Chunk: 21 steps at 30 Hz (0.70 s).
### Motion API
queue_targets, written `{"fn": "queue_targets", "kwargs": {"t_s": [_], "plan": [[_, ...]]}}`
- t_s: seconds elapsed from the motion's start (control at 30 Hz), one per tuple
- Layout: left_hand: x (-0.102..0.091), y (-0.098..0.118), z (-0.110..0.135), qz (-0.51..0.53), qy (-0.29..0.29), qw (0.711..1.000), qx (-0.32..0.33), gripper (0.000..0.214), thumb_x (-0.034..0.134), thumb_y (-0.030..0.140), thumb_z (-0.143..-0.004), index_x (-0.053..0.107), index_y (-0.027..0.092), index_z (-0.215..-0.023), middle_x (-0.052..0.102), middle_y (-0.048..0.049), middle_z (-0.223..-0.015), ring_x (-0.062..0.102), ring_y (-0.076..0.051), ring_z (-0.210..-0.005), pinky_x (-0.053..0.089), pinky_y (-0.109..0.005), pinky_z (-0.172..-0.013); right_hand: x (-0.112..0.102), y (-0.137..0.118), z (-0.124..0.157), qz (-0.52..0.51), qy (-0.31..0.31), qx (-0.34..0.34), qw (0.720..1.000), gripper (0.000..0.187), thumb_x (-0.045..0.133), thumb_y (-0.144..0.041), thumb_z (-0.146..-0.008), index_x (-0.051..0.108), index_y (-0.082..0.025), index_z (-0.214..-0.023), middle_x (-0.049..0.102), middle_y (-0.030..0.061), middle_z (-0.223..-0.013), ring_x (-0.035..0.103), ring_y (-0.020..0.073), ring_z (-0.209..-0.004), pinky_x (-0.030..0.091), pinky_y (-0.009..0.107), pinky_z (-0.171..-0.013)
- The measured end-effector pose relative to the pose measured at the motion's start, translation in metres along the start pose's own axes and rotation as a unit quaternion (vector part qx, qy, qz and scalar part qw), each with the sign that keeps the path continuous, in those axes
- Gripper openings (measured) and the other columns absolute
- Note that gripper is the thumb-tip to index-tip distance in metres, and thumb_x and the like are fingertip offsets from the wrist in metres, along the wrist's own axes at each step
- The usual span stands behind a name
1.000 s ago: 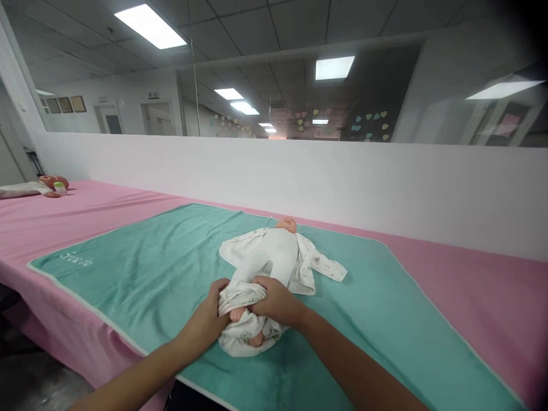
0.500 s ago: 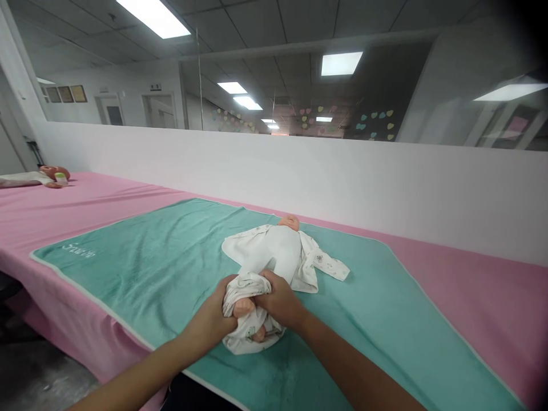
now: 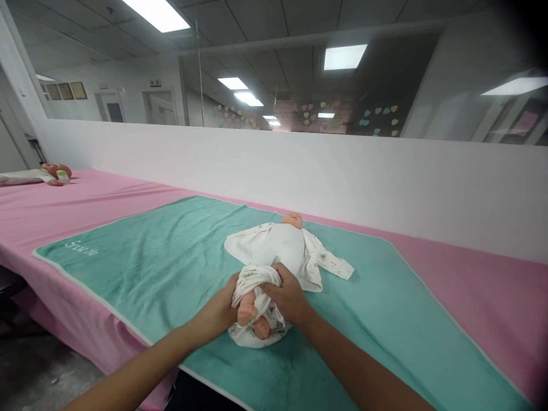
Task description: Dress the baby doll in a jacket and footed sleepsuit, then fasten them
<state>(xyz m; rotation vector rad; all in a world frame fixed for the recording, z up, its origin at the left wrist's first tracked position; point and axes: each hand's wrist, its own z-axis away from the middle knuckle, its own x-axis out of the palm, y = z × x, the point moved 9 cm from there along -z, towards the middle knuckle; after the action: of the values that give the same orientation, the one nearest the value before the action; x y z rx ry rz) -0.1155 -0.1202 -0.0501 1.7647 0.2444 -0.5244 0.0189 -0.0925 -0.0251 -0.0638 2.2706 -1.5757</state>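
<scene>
Baby doll [image 3: 286, 246] laid at center of frame on green towel [image 3: 141, 268], head [image 3: 293, 220] toward top, feet [image 3: 247, 313] toward bottom. Torso covered in smooth plain white; white jacket [image 3: 312, 277] with small printed motifs spread open around it, one sleeve [image 3: 337, 265] stretched to right. White printed garment [image 3: 257, 274] bunched in thick folds around lower legs, lower center; pinkish feet left bare. Garment gripped by curled fingers of left hand [image 3: 222, 308] and right hand [image 3: 291, 295], one on each side.
</scene>
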Motion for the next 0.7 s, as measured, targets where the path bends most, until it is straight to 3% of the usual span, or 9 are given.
{"fn": "queue_targets", "kwargs": {"t_s": [0.1,0.2,0.3,0.37,0.47,0.57,0.7], "plan": [[0.003,0.01,0.003,0.073,-0.051,0.996,-0.003,0.079,0.068,0.029,-0.065,0.029,0.023,-0.134,0.047,-0.0074,-0.129,0.045,-0.024,-0.115,0.038,-0.034,-0.096,-0.006,-0.003,0.0,0.019,0.032,-0.009,0.999,0.019,0.054,-0.031,-0.076,0.052,-0.019,-0.09,0.056,-0.0016,-0.08,0.051,0.0157,-0.077,0.04,0.026,-0.067],[0.0,0.015,0.001,0.194,-0.116,0.974,-0.017,0.067,0.062,0.028,-0.069,0.036,0.021,-0.131,0.049,-0.0078,-0.127,0.047,-0.025,-0.114,0.04,-0.036,-0.094,-0.008,-0.006,-0.004,0.033,0.001,-0.011,0.999,0.02,0.056,-0.032,-0.076,0.054,-0.019,-0.09,0.057,-0.001,-0.083,0.052,0.0164,-0.08,0.04,0.026,-0.069],[-0.022,0.012,-0.019,0.249,-0.067,0.966,-0.029,0.045,0.049,0.034,-0.079,0.049,0.016,-0.121,0.052,-0.0095,-0.123,0.049,-0.024,-0.113,0.041,-0.036,-0.092,-0.008,-0.005,-0.009,-0.003,-0.079,0.003,0.997,0.031,0.063,-0.039,-0.071,0.056,-0.018,-0.093,0.058,0.0006,-0.087,0.052,0.0177,-0.084,0.041,0.027,-0.072],[-0.034,0.015,-0.042,0.213,-0.025,0.977,-0.015,0.04,0.043,0.04,-0.083,0.057,0.016,-0.112,0.054,-0.0088,-0.122,0.048,-0.024,-0.114,0.041,-0.034,-0.092,-0.011,-0.001,-0.011,-0.065,-0.128,0.023,0.989,0.039,0.06,-0.048,-0.073,0.057,-0.017,-0.097,0.059,0.003,-0.09,0.053,0.018,-0.084,0.041,0.028,-0.072],[-0.027,0.023,-0.084,0.122,-0.032,0.992,0.028,0.04,0.045,0.046,-0.082,0.063,0.017,-0.102,0.059,-0.0073,-0.115,0.051,-0.023,-0.108,0.042,-0.034,-0.091,-0.025,0.014,-0.011,-0.123,-0.15,0.078,0.978,0.044,0.049,-0.054,-0.08,0.059,-0.016,-0.099,0.059,0.0048,-0.086,0.054,0.0153,-0.075,0.041,0.026,-0.064],[-0.014,0.024,-0.117,0.032,-0.011,0.994,0.108,0.034,0.047,0.045,-0.081,0.065,0.019,-0.095,0.062,-0.0056,-0.109,0.053,-0.022,-0.104,0.039,-0.036,-0.093,-0.037,0.03,-0.007,-0.088,-0.143,0.119,0.979,0.037,0.06,-0.048,-0.074,0.061,-0.016,-0.092,0.061,0.004,-0.083,0.054,0.014,-0.07,0.041,0.025,-0.06],[-0.003,0.016,-0.125,-0.021,0.034,0.973,0.228,0.025,0.046,0.036,-0.083,0.065,0.02,-0.09,0.06,-0.0067,-0.111,0.048,-0.02,-0.11,0.032,-0.037,-0.101,-0.033,0.036,0.005,-0.002,-0.21,0.146,0.967,0.022,0.062,-0.037,-0.069,0.065,-0.017,-0.08,0.061,0.0019,-0.078,0.053,0.0146,-0.07,0.041,0.025,-0.061]]}}
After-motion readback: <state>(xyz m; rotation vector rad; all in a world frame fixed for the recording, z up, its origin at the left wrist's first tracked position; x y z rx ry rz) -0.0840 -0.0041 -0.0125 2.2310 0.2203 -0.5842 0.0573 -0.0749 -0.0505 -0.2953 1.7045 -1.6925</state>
